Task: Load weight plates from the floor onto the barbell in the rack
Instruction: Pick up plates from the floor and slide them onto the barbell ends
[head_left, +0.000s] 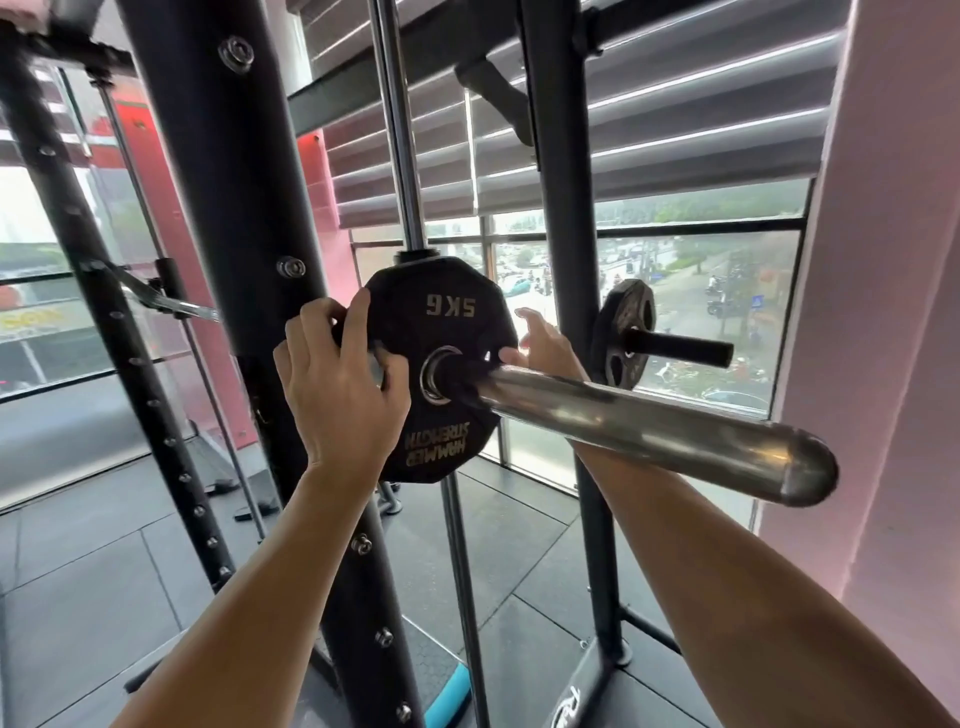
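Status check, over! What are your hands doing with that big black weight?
Left hand grips the 5 kg plate at its edge. Right hand open against the far edge. Plate on the barbell sleeve. Nothing blocking.

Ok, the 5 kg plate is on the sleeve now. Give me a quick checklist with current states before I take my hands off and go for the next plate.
1. 5 kg plate threaded on the barbell sleeve: ok, the sleeve passes through its centre hole.
2. Plate pushed fully inboard against the collar: cannot tell, the plate hides what is behind it.
3. Left hand on the plate: ok, fingers curl round its left edge.
4. Right hand: ok, fingers loosely open at the right rim, behind the sleeve.
5. Room on the sleeve for more plates: ok, a long bare stretch runs out to the end.
6. Bar seated in the rack: cannot tell, the hooks are not in view.
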